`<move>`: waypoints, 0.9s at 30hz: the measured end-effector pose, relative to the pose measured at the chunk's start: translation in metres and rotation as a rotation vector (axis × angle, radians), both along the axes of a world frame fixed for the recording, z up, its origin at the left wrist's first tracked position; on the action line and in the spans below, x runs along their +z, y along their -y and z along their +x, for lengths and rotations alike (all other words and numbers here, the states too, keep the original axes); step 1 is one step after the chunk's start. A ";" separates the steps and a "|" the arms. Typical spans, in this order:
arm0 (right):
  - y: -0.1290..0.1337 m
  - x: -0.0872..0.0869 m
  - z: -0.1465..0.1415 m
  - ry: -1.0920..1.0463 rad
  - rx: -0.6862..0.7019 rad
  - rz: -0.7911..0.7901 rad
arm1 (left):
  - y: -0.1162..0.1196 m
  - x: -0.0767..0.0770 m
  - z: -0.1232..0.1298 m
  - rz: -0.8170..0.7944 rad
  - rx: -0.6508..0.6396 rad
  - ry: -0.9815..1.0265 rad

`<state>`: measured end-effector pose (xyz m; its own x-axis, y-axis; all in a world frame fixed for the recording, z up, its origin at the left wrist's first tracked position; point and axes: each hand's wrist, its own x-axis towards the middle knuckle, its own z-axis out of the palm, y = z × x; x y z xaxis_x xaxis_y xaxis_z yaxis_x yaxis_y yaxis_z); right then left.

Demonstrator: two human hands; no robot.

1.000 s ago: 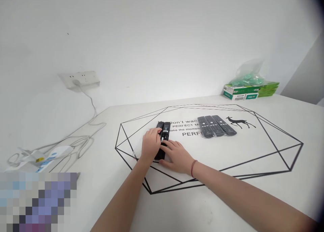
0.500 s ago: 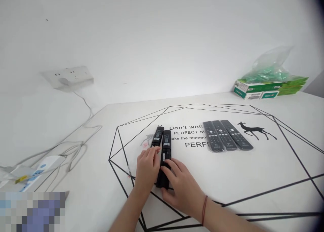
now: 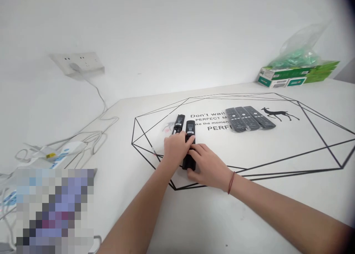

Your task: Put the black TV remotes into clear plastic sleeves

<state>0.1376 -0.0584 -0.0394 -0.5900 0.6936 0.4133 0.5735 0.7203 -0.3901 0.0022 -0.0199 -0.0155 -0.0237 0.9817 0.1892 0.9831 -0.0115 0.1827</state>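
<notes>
Two black remote controls lie back up, side by side on the white table [image 3: 222, 217]. My left hand [image 3: 175, 146] rests over the lower part of the left remote [image 3: 179, 121], its thumb reaching across onto the right remote [image 3: 190, 127]. My right hand [image 3: 206, 165] grips the lower part of that right remote from its right side, fingertips near the middle. The fingers of my left hand are bent, and what they hold is hidden. Three more remotes [image 3: 248, 118] in clear wrapping lie face up to the right, beside a printed deer.
Green and white boxes [image 3: 285, 74] with a clear bag [image 3: 298, 54] on top stand at the back right. Cables and a white power strip [image 3: 68, 150] lie at the left. A wall socket [image 3: 85, 63] is above them. A pixelated patch covers the lower left.
The view has tilted down, so the scene sits higher. My left thumb has stretched over onto the right remote, near my right fingertips.
</notes>
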 end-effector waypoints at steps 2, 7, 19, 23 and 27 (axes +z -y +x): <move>0.006 0.003 0.000 0.008 -0.004 -0.029 | 0.000 0.001 0.000 -0.015 -0.019 -0.007; 0.017 0.012 -0.001 0.107 -0.017 -0.066 | -0.001 0.000 -0.001 -0.068 -0.077 0.051; 0.005 0.043 0.044 -0.124 0.050 0.028 | 0.000 -0.007 0.010 -0.196 -0.037 0.945; -0.008 0.035 0.050 -0.235 0.009 0.164 | 0.001 -0.008 0.025 -0.304 -0.019 1.486; -0.010 0.027 0.047 -0.205 0.050 0.131 | 0.004 -0.009 0.032 -0.428 -0.025 1.619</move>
